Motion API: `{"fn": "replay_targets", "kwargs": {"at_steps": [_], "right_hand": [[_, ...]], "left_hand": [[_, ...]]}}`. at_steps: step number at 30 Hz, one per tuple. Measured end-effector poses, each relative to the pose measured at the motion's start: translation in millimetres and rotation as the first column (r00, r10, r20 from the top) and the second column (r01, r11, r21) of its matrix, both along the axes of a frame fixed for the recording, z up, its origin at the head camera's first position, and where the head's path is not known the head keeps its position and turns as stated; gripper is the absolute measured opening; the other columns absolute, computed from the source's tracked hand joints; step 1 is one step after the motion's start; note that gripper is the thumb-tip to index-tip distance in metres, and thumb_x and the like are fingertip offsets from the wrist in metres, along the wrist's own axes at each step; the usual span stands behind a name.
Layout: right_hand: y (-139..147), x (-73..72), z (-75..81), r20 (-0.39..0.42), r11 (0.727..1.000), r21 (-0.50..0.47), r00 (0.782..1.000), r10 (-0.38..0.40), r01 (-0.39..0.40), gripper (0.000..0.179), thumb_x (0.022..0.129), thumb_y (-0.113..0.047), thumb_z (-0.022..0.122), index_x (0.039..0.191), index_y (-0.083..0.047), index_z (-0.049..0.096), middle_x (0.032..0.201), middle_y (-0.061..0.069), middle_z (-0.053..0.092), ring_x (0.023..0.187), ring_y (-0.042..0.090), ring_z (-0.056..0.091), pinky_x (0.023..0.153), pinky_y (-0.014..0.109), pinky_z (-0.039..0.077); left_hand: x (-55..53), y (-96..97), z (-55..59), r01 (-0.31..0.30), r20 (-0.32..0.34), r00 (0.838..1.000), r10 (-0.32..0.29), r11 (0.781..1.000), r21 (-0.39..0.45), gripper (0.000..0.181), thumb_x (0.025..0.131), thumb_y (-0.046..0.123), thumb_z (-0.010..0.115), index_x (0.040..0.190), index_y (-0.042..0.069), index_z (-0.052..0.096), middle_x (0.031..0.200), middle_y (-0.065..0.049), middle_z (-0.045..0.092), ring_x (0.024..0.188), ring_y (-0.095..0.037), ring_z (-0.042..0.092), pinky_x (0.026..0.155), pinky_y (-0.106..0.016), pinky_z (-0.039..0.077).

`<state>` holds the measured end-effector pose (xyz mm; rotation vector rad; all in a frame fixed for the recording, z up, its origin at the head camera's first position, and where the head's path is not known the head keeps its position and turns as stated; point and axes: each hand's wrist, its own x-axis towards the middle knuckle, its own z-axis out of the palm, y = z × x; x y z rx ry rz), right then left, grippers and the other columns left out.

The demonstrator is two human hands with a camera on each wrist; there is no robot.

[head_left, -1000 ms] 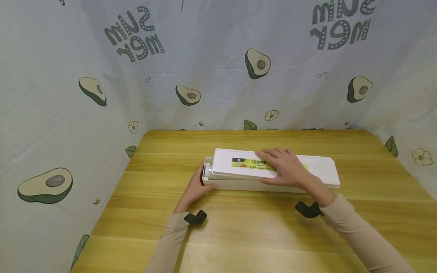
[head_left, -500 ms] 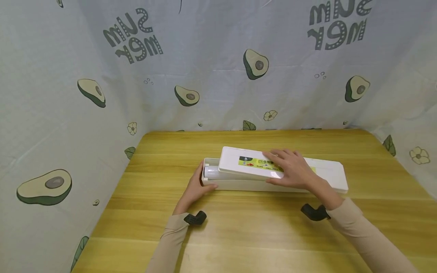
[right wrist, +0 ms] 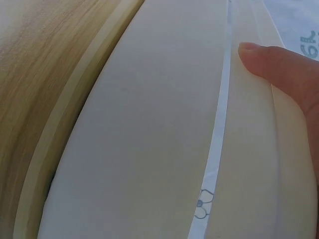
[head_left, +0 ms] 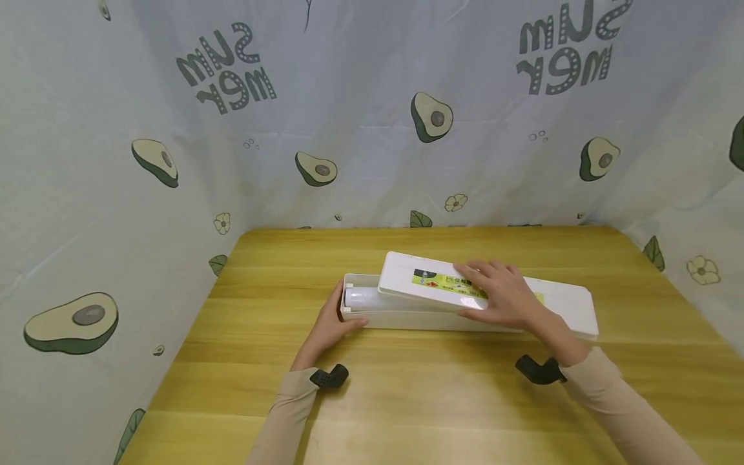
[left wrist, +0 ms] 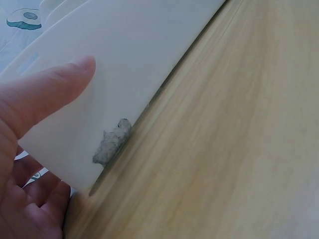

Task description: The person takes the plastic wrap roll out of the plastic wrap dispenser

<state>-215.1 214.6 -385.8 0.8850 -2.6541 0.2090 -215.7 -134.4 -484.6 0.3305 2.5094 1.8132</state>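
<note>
A long white box (head_left: 407, 321) lies on the wooden table, its left end uncovered. Inside that end shows a roll of clear plastic wrap (head_left: 363, 298). My left hand (head_left: 330, 323) grips the box's left end, the thumb on the front wall (left wrist: 124, 55) and the other fingers round the end. My right hand (head_left: 504, 294) holds the white lid (head_left: 564, 303) across its width, thumb at the near edge and fingers over the yellow-green label (head_left: 442, 281). The lid sits askew over the box, shifted right, and hides the rest of the roll.
The wooden table (head_left: 418, 400) carries the box near its middle. A white curtain (head_left: 360, 77) printed with avocados hangs behind and at both sides. A black wrist mount (head_left: 330, 376) sits on the left sleeve, another black mount (head_left: 540, 370) on the right.
My right hand has moved the lid to the right and turned its right end nearer to me, uncovering more of the roll. My left hand keeps its grip on the box end.
</note>
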Motion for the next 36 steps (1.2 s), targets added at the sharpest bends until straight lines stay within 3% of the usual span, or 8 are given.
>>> {"fn": "replay_targets", "kwargs": {"at_steps": [11,18,26,36], "right_hand": [[7,5.8,-4.0,0.032,0.999,0.002,0.999,-0.042,0.042,0.081,0.069,-0.051,0.074,0.136,-0.014,0.049,0.125,0.014,0.058,0.111,0.035,0.052,0.083,0.053,0.039],[11,9.2,-8.2,0.051,0.998,0.000,0.997,-0.057,0.057,0.081,0.069,-0.051,0.074,0.136,-0.013,0.049,0.125,0.015,0.058,0.111,0.037,0.053,0.082,0.053,0.039],[15,9.9,-6.1,0.042,0.997,0.010,0.996,-0.082,0.081,0.082,0.070,-0.053,0.073,0.137,-0.013,0.048,0.126,0.016,0.058,0.111,0.037,0.053,0.080,0.053,0.040],[22,10.6,-2.7,0.044,0.995,0.012,0.994,-0.100,0.099,0.084,0.070,-0.054,0.073,0.138,-0.012,0.047,0.126,0.016,0.057,0.111,0.037,0.053,0.080,0.052,0.039]], "left_hand": [[7.0,1.3,-2.0,0.012,-0.003,1.000,-0.012,1.000,0.019,0.100,0.075,0.016,0.079,0.152,0.015,0.015,0.149,-0.012,0.035,0.129,-0.028,0.041,0.108,-0.043,0.034],[21.1,4.4,12.5,0.029,0.037,0.999,-0.031,0.998,0.059,0.099,0.075,0.006,0.076,0.151,0.006,0.014,0.147,-0.018,0.036,0.126,-0.031,0.043,0.106,-0.043,0.036],[8.5,0.6,-4.4,0.001,0.014,1.000,-0.002,1.000,0.029,0.100,0.074,0.011,0.079,0.152,0.015,0.015,0.150,-0.012,0.034,0.131,-0.028,0.039,0.110,-0.046,0.032],[3.7,0.6,0.2,0.012,0.000,1.000,-0.012,1.000,0.027,0.102,0.073,0.017,0.080,0.152,0.017,0.014,0.151,-0.011,0.033,0.133,-0.028,0.037,0.111,-0.047,0.030]]}}
